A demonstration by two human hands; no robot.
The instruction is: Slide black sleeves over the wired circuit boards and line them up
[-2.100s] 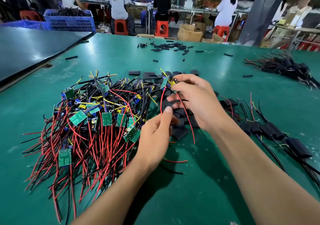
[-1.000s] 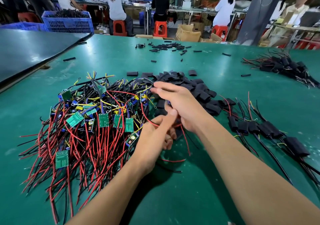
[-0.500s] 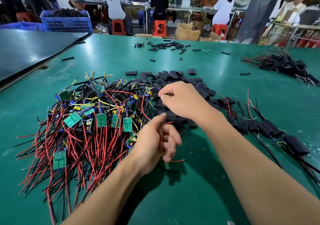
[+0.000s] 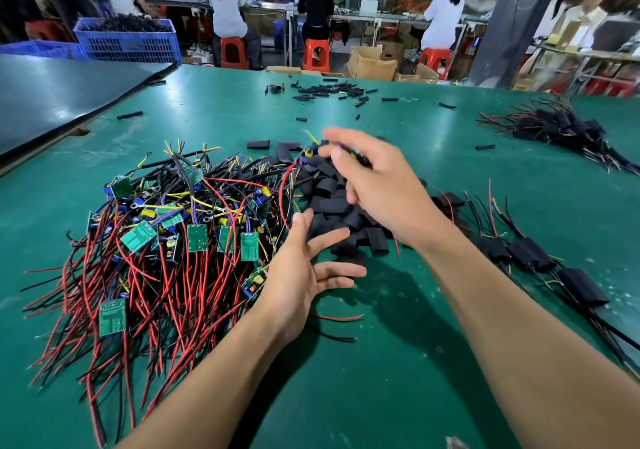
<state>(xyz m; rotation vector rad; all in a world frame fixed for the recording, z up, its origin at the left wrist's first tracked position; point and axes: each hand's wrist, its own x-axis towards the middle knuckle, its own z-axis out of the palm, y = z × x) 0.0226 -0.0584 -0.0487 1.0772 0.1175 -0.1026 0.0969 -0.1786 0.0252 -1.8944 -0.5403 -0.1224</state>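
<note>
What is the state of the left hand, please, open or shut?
Open: the left hand has straight, spread fingers and holds nothing.

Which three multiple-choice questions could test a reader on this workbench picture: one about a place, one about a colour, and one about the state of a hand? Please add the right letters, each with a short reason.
1. Where does the heap of loose black sleeves lie?
A. to the right of the bare wired boards
B. to the left of them
C. on the floor

2. What colour is the table?
A. white
B. green
C. grey

3. How is the left hand?
A. gripping a sleeve
B. closed in a fist
C. open, with its fingers spread

Right letters: 1 A, the sleeves sit between the board heap and the sleeved row; 2 B, green surface shows all around the heaps; 3 C, its fingers are straight and hold nothing.
</note>
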